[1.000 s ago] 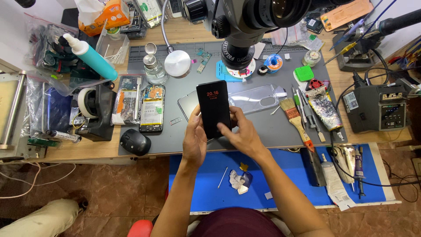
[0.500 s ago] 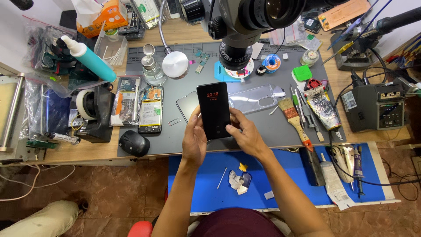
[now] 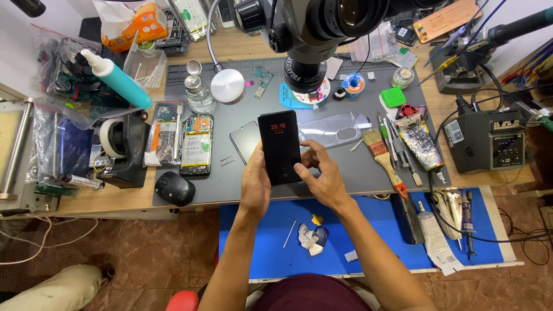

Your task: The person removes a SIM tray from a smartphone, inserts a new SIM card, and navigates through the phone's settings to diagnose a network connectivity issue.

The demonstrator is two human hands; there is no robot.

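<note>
Both my hands hold a black smartphone upright over the grey work mat, its dark screen lit with small red digits. My left hand grips its left edge from below. My right hand holds the lower right edge, with the thumb on the screen. Behind the phone, a dark glass panel and a clear phone case lie flat on the mat.
A microscope head hangs over the mat's far side. Opened phones, a glass bottle and a black mouse lie to the left. A brush, tweezers and a soldering station are on the right. A blue shelf holds scraps.
The phone and both hands have stayed nearly in place; my right fingers have shifted slightly along the phone's lower right edge.
</note>
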